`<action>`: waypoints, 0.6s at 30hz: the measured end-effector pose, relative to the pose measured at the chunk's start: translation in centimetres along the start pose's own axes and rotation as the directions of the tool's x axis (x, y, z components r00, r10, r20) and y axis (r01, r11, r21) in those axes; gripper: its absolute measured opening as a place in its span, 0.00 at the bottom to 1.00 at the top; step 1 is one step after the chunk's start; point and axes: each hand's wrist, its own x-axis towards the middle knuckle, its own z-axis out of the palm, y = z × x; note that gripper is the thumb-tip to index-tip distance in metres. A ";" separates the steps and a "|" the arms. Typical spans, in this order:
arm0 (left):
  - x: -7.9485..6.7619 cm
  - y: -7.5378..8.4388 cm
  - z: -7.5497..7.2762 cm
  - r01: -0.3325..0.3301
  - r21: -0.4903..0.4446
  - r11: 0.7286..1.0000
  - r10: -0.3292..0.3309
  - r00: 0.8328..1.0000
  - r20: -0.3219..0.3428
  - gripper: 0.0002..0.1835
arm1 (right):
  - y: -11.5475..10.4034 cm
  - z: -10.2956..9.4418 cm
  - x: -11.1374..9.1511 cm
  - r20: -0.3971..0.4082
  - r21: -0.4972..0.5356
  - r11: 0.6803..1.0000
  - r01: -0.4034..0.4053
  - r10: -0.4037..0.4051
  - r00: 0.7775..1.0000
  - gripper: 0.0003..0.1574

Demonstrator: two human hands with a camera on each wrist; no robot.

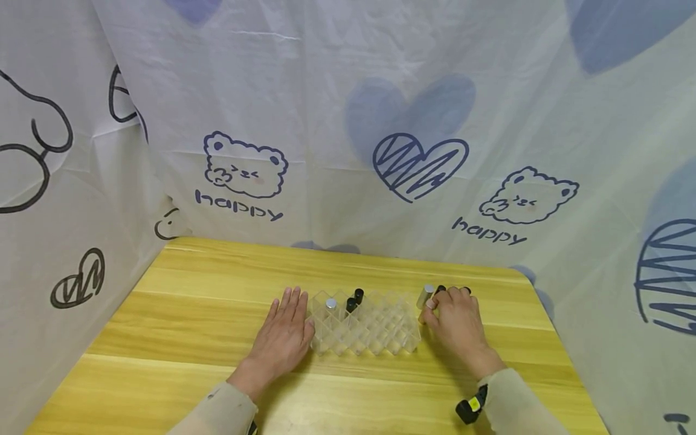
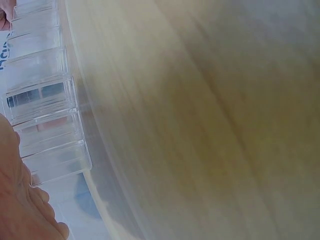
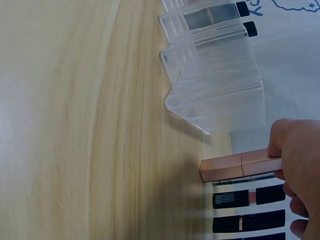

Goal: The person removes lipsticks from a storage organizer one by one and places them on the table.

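A clear plastic lipstick organizer (image 1: 370, 332) with diamond-shaped slots stands on the table. Against its left end rests my left hand (image 1: 283, 338), fingers straight. A silver-topped tube (image 1: 330, 303) and two black-capped tubes (image 1: 351, 305) stand in its slots. Right of the organizer, my right hand (image 1: 459, 323) pinches the upper part of a rose-gold lipstick (image 3: 222, 167), which looks upright at table level. Behind it in the right wrist view are black lipsticks (image 3: 250, 221) in a row, partly hidden by the fingers. A silver tube (image 1: 426, 295) stands by the right fingertips.
The wooden table (image 1: 206, 302) has its back edge against a white curtain (image 1: 326, 199) printed with bears and hearts. More curtain hangs at both sides. A black device with a yellow label (image 1: 472, 406) is strapped at the right wrist.
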 end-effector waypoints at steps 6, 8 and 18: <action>0.0 0.0 -0.1 -0.001 -0.004 1.000 0.001 1.000 -0.005 0.33 | 0.1 0.1 0.1 -0.020 -0.007 1.000 0.004 -0.004 1.000 0.07; 0.0 0.0 -0.1 -0.001 -0.004 1.000 0.001 1.000 -0.004 0.33 | 0.2 0.1 0.1 -0.025 -0.009 1.000 0.005 -0.006 1.000 0.06; 0.0 0.1 -0.1 0.003 0.000 1.000 -0.003 1.000 -0.001 0.34 | 0.5 0.3 0.1 -0.063 -0.007 1.000 0.025 -0.025 0.998 0.07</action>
